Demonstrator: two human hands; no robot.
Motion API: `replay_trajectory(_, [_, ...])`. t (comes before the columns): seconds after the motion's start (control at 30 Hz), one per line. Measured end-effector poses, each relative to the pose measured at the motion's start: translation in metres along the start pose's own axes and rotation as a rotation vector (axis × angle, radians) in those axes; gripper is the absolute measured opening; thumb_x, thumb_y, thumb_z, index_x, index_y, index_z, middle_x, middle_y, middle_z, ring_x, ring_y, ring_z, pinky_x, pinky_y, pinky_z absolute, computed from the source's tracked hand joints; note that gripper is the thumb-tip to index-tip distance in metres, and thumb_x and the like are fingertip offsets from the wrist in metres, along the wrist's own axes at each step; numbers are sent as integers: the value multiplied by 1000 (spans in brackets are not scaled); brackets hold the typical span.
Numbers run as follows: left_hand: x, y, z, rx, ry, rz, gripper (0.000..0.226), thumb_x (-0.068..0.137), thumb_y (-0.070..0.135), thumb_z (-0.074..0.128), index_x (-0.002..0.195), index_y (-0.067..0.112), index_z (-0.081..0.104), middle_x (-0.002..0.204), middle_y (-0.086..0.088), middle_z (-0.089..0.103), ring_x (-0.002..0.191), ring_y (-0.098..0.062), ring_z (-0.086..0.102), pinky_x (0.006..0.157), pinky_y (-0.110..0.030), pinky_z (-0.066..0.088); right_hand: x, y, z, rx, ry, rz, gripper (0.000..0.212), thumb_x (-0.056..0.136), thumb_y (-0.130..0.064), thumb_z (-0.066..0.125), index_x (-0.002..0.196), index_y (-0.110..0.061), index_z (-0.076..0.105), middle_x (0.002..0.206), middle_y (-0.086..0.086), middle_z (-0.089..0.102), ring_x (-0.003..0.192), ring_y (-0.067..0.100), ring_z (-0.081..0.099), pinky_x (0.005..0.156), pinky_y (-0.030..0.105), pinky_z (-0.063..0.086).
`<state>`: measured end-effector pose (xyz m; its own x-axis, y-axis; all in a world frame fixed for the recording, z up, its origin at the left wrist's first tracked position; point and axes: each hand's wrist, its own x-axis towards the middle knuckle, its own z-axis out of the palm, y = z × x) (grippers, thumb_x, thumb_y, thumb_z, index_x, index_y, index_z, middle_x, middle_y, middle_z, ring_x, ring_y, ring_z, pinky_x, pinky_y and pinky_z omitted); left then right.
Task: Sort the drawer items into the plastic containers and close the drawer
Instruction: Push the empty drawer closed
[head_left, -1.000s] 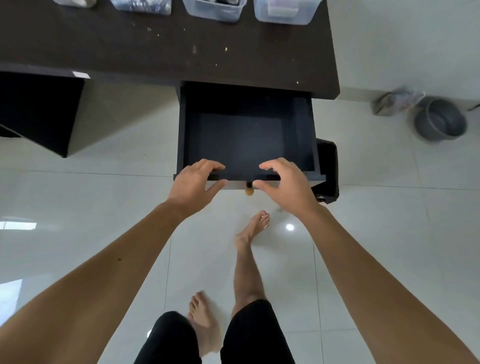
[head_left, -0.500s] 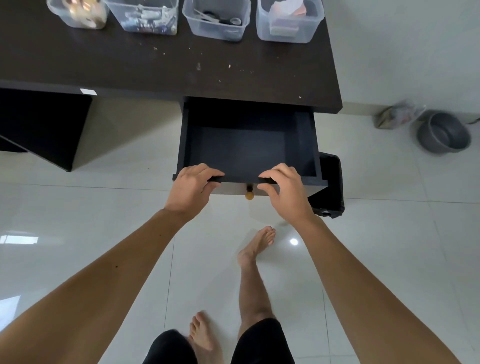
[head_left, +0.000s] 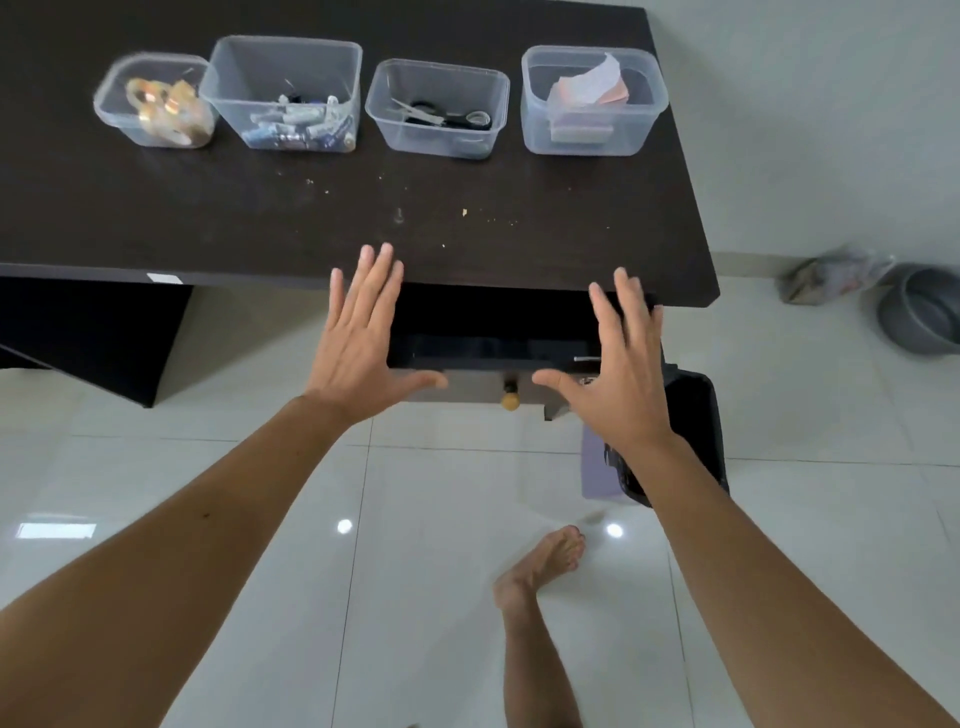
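Note:
The dark drawer (head_left: 493, 348) under the desk (head_left: 311, 218) sticks out only a little, its grey front with a round wooden knob (head_left: 510, 400) facing me. My left hand (head_left: 363, 338) and my right hand (head_left: 621, 369) hover over the drawer's left and right ends with fingers spread straight, holding nothing. Along the desk's far side stand clear plastic containers: one with tape rolls (head_left: 156, 101), one with batteries (head_left: 285, 93), one with scissors (head_left: 439, 106), one with paper notes (head_left: 592, 98).
A black bin (head_left: 696, 431) stands on the white tiled floor right of the drawer. A grey bucket (head_left: 922, 312) and a crumpled bag (head_left: 826, 275) sit by the wall at far right. My bare foot (head_left: 540, 566) is below the drawer.
The drawer has slid most of the way into the desk. Both hands let go of its front edge and now have their fingers spread. The camera tilted up toward the containers.

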<state>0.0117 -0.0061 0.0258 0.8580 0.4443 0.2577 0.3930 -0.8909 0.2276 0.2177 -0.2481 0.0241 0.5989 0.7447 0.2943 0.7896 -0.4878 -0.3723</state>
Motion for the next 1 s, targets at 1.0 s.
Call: replay_trajectory(1.0, [67,-8,69,257,517,-192,52,69,27,75,117,11,62,108,-6,68,97,-34,61,85,-42,30,80,23,71,-330,435,-64,56,72,-34,80,124,-13,70,142,4,69,139,28,61,110,49,39])
